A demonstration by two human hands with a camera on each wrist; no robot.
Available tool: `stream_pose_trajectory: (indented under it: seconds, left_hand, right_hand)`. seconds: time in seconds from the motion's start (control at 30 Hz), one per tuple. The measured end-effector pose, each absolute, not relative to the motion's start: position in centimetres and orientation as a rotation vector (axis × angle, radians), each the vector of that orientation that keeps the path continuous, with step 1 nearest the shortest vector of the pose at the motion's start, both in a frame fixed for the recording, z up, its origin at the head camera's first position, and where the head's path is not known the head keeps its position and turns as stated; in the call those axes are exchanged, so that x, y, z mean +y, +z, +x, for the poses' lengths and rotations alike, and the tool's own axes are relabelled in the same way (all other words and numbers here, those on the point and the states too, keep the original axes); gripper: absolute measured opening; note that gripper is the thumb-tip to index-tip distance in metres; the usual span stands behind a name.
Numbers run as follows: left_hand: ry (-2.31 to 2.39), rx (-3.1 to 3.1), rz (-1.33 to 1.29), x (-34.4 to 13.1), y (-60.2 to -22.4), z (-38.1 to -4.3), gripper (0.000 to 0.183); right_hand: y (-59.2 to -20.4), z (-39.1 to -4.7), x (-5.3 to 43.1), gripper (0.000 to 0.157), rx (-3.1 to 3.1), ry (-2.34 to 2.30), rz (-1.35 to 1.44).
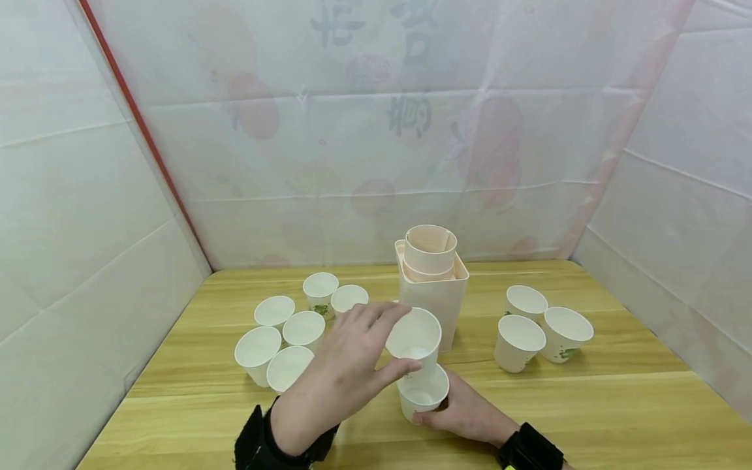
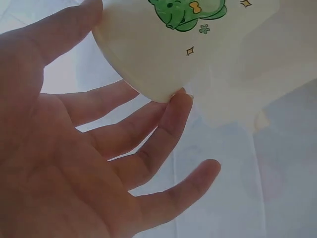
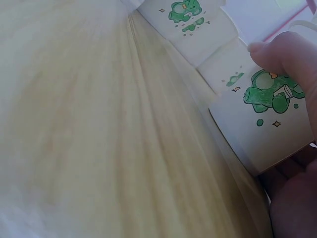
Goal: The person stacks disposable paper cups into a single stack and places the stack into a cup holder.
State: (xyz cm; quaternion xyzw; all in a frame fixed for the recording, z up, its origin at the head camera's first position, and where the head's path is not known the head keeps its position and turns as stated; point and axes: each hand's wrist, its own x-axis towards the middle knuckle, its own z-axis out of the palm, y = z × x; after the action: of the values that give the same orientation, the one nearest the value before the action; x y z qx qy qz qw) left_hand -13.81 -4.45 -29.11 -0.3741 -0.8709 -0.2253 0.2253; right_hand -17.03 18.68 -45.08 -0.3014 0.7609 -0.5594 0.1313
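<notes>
White paper cups with a green cartoon print are in both hands. My left hand holds one cup by its rim, thumb on the near side and fingers across the far side. In the left wrist view that cup shows its rim between thumb and fingertips. Just below and nearer, a second cup is gripped low by my right hand. The right wrist view has this cup down at the tabletop, thumb along its side. Whether the two cups touch, I cannot tell.
Behind the hands stands a tall cream square container with a round cream tube in its top. Several cups cluster at the left of the wooden table. Three more cups stand at the right. White sheets enclose the table.
</notes>
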Motion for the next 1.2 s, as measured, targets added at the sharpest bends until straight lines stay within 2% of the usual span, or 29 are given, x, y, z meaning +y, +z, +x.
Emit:
stream_pose_trajectory:
  seconds: [0.33, 0.6, 1.2]
  left_hand:
    - [-0.473, -2.437, -1.102, -3.0, -30.5, -14.2, 0.062]
    - [-0.294, -2.482, -1.115, -2.3, -31.7, -14.2, 0.059]
    - [-0.088, -2.552, -1.117, -1.3, -33.2, -14.1, 0.049]
  right_hand:
    - [-45.1, -17.0, 18.7, 0.061, 2.186, -1.631, -0.882]
    - [-45.1, -16.9, 18.6, 0.070, 2.194, -1.664, -0.827]
    - [-45.0, -16.8, 18.6, 0.056, 2.188, -1.637, -0.848]
